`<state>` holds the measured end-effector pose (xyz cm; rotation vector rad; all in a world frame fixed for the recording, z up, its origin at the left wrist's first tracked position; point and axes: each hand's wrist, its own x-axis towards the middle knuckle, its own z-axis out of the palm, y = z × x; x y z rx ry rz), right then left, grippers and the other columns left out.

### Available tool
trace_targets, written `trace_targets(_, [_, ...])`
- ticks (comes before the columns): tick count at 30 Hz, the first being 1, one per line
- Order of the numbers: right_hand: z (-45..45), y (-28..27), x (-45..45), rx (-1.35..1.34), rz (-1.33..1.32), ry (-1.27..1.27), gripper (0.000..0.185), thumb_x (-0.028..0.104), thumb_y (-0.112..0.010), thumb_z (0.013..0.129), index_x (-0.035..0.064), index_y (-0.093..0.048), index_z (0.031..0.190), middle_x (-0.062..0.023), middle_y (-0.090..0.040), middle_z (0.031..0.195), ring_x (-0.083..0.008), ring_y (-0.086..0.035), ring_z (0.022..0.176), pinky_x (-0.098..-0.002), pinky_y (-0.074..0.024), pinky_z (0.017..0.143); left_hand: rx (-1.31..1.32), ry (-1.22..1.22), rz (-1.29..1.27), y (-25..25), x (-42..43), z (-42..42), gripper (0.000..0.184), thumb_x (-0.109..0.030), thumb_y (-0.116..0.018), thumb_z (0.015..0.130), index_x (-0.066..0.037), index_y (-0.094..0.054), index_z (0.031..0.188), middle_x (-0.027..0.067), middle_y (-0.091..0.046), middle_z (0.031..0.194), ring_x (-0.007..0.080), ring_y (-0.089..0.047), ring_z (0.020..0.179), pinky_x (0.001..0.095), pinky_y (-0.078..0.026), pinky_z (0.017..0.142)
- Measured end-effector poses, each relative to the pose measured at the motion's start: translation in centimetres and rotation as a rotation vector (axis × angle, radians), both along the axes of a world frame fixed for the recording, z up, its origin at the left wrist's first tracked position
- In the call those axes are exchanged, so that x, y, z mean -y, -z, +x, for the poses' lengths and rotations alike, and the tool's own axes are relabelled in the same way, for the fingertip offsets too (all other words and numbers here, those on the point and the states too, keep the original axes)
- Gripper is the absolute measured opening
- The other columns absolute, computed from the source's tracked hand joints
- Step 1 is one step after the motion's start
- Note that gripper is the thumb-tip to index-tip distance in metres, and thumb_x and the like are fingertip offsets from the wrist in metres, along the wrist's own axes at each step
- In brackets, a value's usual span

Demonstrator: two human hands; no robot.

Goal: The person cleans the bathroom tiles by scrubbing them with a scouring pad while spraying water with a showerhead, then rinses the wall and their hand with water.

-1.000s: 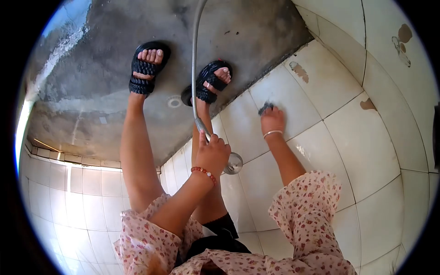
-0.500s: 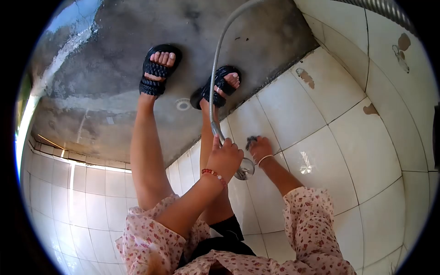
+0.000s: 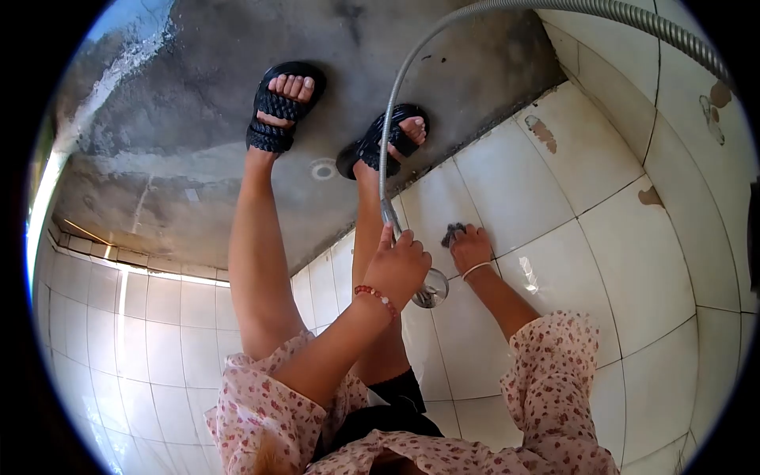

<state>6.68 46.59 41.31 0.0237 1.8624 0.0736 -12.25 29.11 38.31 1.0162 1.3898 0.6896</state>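
Note:
My left hand is wrapped around the handle of a chrome shower head, whose round head shows just below my fingers. A ribbed metal hose rises from the handle and arcs to the upper right. My right hand is closed on a dark grey scouring pad, with the pad against the white wall tiles. My fingers hide part of the pad. No water is visible from the shower head.
My feet, in black braided sandals, stand on a grey concrete floor, with a round drain beside them. Brown patches mark some tiles. More tiled wall is at the left, near a bright edge.
My right hand and the scouring pad have shifted a little up and right across the tiles. The hose now shows a wider arc at the top, and the whole view has shifted slightly.

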Motion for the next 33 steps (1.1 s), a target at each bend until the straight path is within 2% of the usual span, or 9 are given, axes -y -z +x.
trace_targets(4, [0.5,4.7,-2.1,-0.059,0.131,-0.1,0.014,0.014,-0.058,0.077,0.0094,-0.067,0.068,-0.0032,-0.063,0.078,-0.0215,-0.054,0.088,-0.0374,-0.0395,0.075,-0.022,-0.041,0.016,0.5,-0.6,-0.2,0.012,-0.011,-0.058,0.08,-0.008,-0.066,0.088,0.0057,-0.063,0.093,0.024,-0.051,0.117,0.0485,-0.034,0.108])
trace_targets(11, [-2.4,-5.2,0.7,0.044,0.005,0.034,0.012,0.014,-0.061,0.072,0.0106,-0.067,0.062,-0.0047,-0.062,0.081,-0.024,-0.055,0.085,-0.0385,-0.0417,0.071,-0.092,-0.022,-0.006,-0.6,-1.2,-0.8,0.013,-0.012,-0.055,0.083,-0.008,-0.068,0.086,0.0071,-0.063,0.091,0.0253,-0.053,0.112,0.049,-0.034,0.108])
trace_targets(17, [0.1,6.8,-2.3,0.025,0.134,-0.116,0.01,0.016,-0.06,0.075,0.0104,-0.069,0.075,-0.0051,-0.062,0.086,-0.0249,-0.055,0.09,-0.0395,-0.0429,0.074,-0.164,0.021,-0.028,0.2,-0.9,-0.6,0.016,-0.016,-0.055,0.083,-0.01,-0.07,0.084,0.0057,-0.064,0.089,0.0242,-0.054,0.108,0.054,-0.03,0.108])
trace_targets(20, [5.3,4.9,3.8,-0.014,0.152,0.278,0.012,0.017,-0.057,0.079,0.0097,-0.067,0.084,-0.0057,-0.062,0.09,-0.0253,-0.055,0.096,-0.0402,-0.0429,0.078,-0.168,0.055,-0.062,0.1,-0.7,0.2,0.012,-0.016,-0.058,0.079,-0.012,-0.069,0.079,0.0047,-0.063,0.087,0.0221,-0.054,0.107,0.0533,-0.03,0.109])
trace_targets(23, [8.3,2.6,6.5,0.097,-0.072,0.249,0.018,0.018,-0.051,0.085,0.0069,-0.064,0.081,-0.0109,-0.061,0.092,-0.0264,-0.053,0.099,-0.0434,-0.0421,0.085,-0.165,0.011,-0.054,-0.3,-0.6,1.1,0.012,-0.016,-0.057,0.08,-0.012,-0.069,0.079,0.0046,-0.063,0.087,0.0221,-0.054,0.108,0.0532,-0.029,0.109])
trace_targets(26, [0.4,5.2,0.3,0.164,0.125,0.266,0.025,0.019,-0.049,0.086,0.0013,-0.066,0.091,-0.0132,-0.063,0.102,-0.0292,-0.051,0.107,-0.0445,-0.0383,0.095,-0.09,0.042,-0.051,-0.5,-0.3,1.3,0.013,-0.016,-0.056,0.081,-0.012,-0.069,0.08,0.0044,-0.063,0.088,0.022,-0.054,0.108,0.0533,-0.029,0.109])
trace_targets(29, [2.1,6.0,-0.3,-0.108,0.143,-0.161,0.031,0.017,-0.051,0.085,-0.0047,-0.066,0.102,-0.0162,-0.061,0.114,-0.0336,-0.048,0.115,-0.0448,-0.0321,0.104,-0.054,0.177,-0.09,-0.1,0.1,1.8,0.015,-0.017,-0.056,0.082,-0.013,-0.07,0.081,0.0043,-0.064,0.09,0.0219,-0.054,0.108,0.0541,-0.029,0.108])
trace_targets(32, [7.3,4.1,6.7,0.02,-0.053,0.267,0.036,0.019,-0.053,0.084,-0.0074,-0.064,0.105,-0.0205,-0.057,0.122,-0.036,-0.046,0.12,-0.0444,-0.0306,0.108,-0.145,0.186,-0.106,-0.1,0.6,2.2,0.015,-0.017,-0.055,0.083,-0.013,-0.07,0.083,0.0045,-0.065,0.093,0.0216,-0.053,0.109,0.0549,-0.028,0.108])
trace_targets(33, [8.0,3.4,7.9,0.105,-0.136,0.128,0.034,0.018,-0.054,0.084,-0.0047,-0.064,0.107,-0.0193,-0.058,0.121,-0.0359,-0.048,0.118,-0.0445,-0.0315,0.108,-0.145,0.28,-0.129,-0.1,0.2,1.6,0.015,-0.018,-0.056,0.083,-0.013,-0.07,0.085,0.0045,-0.065,0.094,0.0214,-0.053,0.11,0.0554,-0.028,0.108])
